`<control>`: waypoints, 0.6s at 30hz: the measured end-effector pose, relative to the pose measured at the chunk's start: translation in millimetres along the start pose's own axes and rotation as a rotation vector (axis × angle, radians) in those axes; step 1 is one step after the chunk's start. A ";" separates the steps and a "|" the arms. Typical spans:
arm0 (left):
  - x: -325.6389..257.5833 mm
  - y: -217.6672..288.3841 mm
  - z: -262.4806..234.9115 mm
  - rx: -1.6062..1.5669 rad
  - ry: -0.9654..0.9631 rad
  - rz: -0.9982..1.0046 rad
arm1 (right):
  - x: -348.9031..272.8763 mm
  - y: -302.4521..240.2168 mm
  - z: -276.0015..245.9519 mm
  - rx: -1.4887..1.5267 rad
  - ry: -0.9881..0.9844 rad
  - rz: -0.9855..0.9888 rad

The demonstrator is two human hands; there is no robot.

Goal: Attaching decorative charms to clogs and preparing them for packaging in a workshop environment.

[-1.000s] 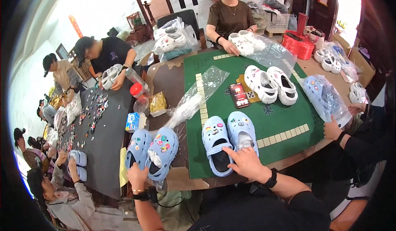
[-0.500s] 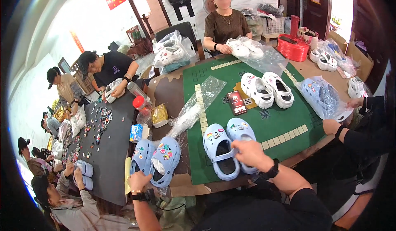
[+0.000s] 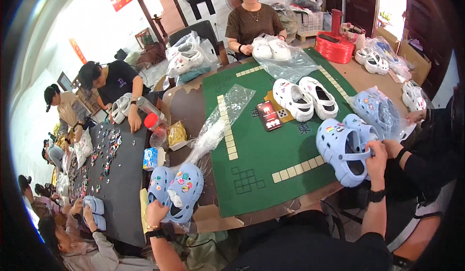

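Note:
My right hand (image 3: 377, 160) is closed on the heel straps of a pair of light blue clogs (image 3: 334, 142) decorated with small charms, lifted over the right side of the green mat (image 3: 261, 157). At the lower left, my left hand (image 3: 157, 213) grips the heel end of another light blue pair (image 3: 186, 188), which has colourful charms and white stuffing inside. That pair sits on the table edge beside a clear plastic bag (image 3: 213, 130). A white pair of clogs (image 3: 304, 99) stands on the mat, next to a dark phone-like rectangle (image 3: 269, 115).
At right, a co-worker's hands hold a bagged blue clog (image 3: 378, 111). Across the table, a person handles white clogs (image 3: 271, 49) in plastic. Small charms (image 3: 110, 147) lie scattered on the dark table at left, near a red-lidded jar (image 3: 154, 122) and a blue box (image 3: 154, 158).
My right hand has carried its pair of blue clogs off the mat's near edge to the right, close to the co-worker. My left hand keeps hold of the other pair.

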State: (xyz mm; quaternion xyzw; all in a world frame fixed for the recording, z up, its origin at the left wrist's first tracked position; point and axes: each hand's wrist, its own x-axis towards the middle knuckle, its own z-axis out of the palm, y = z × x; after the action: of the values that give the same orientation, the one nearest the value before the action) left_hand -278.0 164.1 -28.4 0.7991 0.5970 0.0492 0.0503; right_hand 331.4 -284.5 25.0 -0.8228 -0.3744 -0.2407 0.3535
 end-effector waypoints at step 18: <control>14.0 25.2 -41.7 -0.089 -0.007 0.092 | -13.6 12.9 -6.0 -0.236 -0.104 0.174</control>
State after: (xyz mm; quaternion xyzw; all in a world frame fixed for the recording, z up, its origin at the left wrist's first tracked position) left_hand -255.9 171.4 16.6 0.8230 0.5565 0.0752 0.0856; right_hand 332.6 -301.2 14.6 -0.8992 -0.2886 -0.2086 0.2541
